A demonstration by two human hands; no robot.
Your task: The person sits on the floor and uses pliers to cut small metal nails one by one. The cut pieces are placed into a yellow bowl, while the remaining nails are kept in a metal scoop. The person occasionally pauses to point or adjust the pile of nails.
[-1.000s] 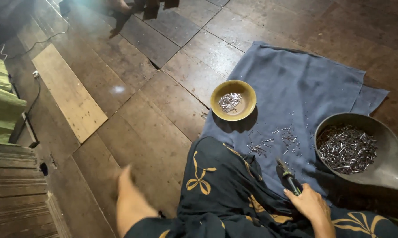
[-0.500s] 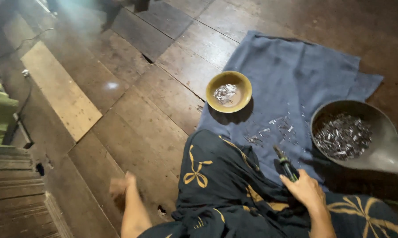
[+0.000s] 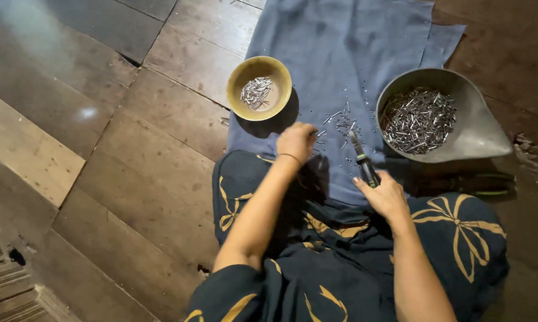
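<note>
Head view: a person is sitting on a dark plank floor point(image 3: 120, 179), a blue cloth point(image 3: 352, 65) spreading toward 12 o'clock. Grey metal pan point(image 3: 478, 128) at 2 o'clock is holding a heap of small metal pins; yellow bowl point(image 3: 260, 88) at 11 o'clock is holding a few more. Right hand point(image 3: 383, 195) is gripping dark pliers point(image 3: 362, 160), tip pointing to 12. Left hand point(image 3: 296, 142) is curling loosely, fingertips resting on the cloth beside loose pins point(image 3: 340, 122) scattered at centre; whether it is pinching one, cannot tell. Pins look light, stiff, slippery: best pinched mid-shaft.
</note>
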